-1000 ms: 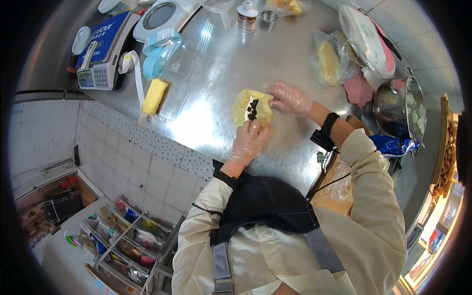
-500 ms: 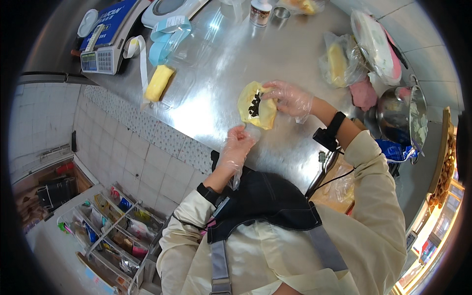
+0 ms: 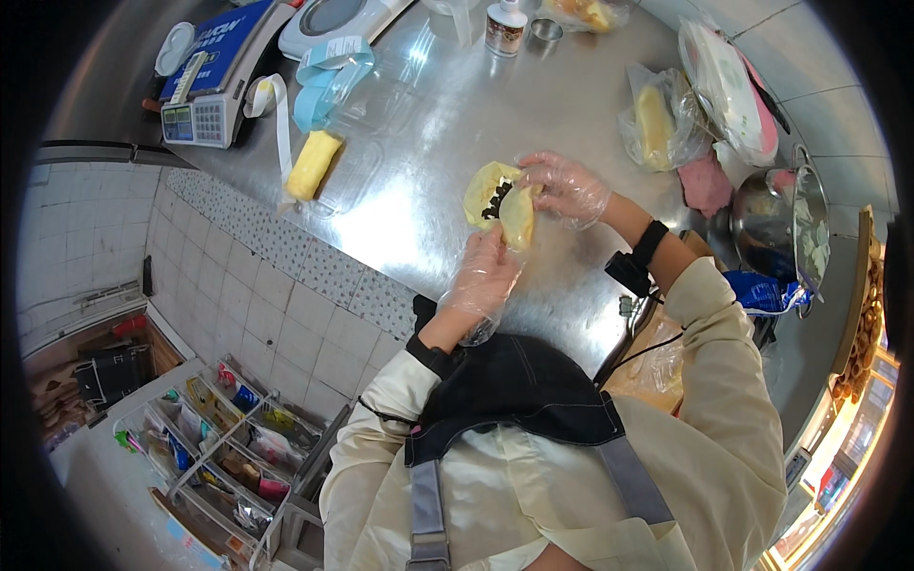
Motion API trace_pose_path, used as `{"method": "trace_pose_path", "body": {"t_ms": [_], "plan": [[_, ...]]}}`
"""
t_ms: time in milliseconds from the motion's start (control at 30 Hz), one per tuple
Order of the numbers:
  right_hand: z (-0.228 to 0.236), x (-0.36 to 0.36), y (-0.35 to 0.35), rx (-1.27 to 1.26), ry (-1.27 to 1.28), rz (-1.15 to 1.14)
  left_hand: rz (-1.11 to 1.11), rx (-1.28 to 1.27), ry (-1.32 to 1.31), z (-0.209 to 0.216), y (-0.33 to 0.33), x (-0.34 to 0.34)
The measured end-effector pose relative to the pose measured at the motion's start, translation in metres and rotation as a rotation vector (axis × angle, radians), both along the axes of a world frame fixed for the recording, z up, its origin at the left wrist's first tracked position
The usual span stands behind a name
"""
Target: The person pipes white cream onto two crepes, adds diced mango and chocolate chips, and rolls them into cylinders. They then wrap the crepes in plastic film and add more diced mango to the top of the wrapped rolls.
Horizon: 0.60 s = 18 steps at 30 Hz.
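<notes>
Both gloved hands closed on a yellow crepe [image 3: 503,202] with dark filling, left hand [image 3: 486,276] at its near edge, right hand [image 3: 564,187] at its far right; lying mid steel counter [image 3: 419,190]; folding step apparently underway; next, probably tucking remaining edges over; finished roll [image 3: 313,165] well left.

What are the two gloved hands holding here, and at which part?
Both hold one thin yellow wrapper with dark filling. The left hand grips its near folded edge; the right hand holds its far right edge.
</notes>
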State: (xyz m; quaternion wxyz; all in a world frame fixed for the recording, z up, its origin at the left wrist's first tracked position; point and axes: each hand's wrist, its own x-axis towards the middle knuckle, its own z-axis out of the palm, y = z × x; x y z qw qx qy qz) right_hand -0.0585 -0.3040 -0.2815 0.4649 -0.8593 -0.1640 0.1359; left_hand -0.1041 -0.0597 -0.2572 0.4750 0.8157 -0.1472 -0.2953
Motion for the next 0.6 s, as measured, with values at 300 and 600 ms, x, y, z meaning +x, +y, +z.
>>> {"method": "trace_pose_path", "body": {"t_ms": [300,600], "plan": [[0.011,0.005,0.006,-0.120,-0.049,-0.007,-0.336,0.223,-0.885,-0.006,-0.017,-0.008],[-0.011,0.018,0.012,0.389,0.210,-0.155,0.140,0.147,-0.879,-0.008,-0.015,0.016]]}}
